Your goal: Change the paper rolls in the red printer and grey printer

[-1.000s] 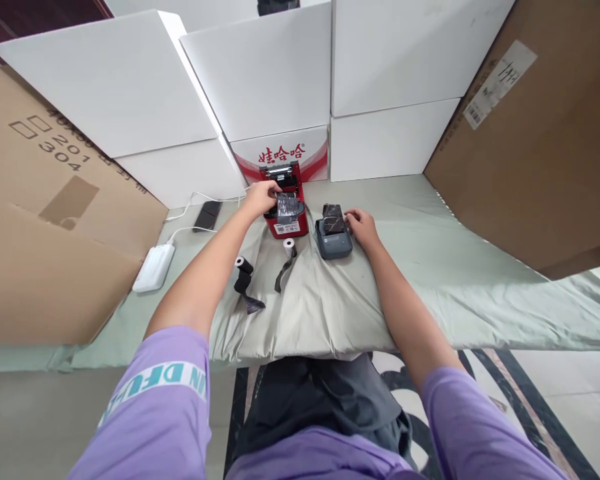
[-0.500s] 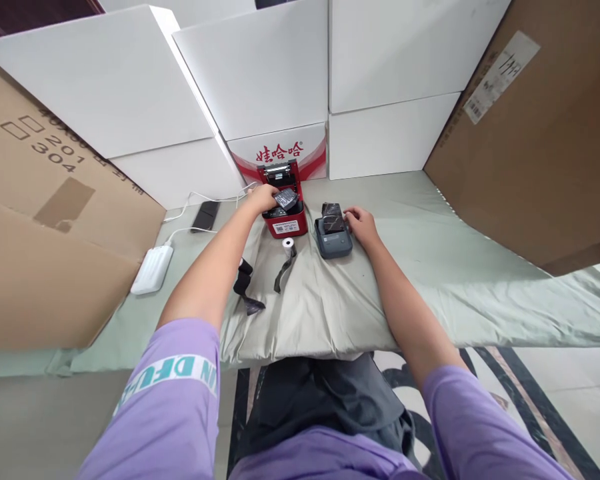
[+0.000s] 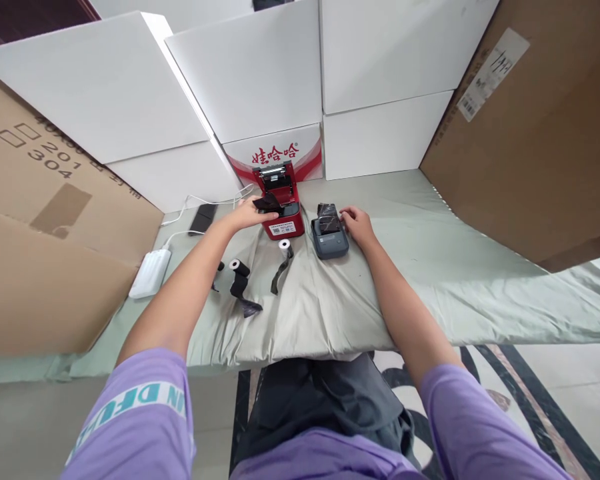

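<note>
White boxes [image 3: 250, 73] back the cloth [image 3: 430, 287]. The left hand [image 3: 247, 212] holds dark film [image 3: 268, 202] partly over the far red printer [image 3: 285, 228]; a loose pinch could drop it inside. Whether the right hand [image 3: 361, 228] grips the grey printer [image 3: 331, 247], I cannot tell.

Just right of the left hand [image 3: 247, 215], the red thermal printer [image 3: 283, 230] stands upright, lid raised. A creased black strip [image 3: 267, 203] lies in that hand's grasp, perhaps touching the printer. The grey portable printer [image 3: 331, 247] sits just left of the right hand [image 3: 359, 225].
</note>
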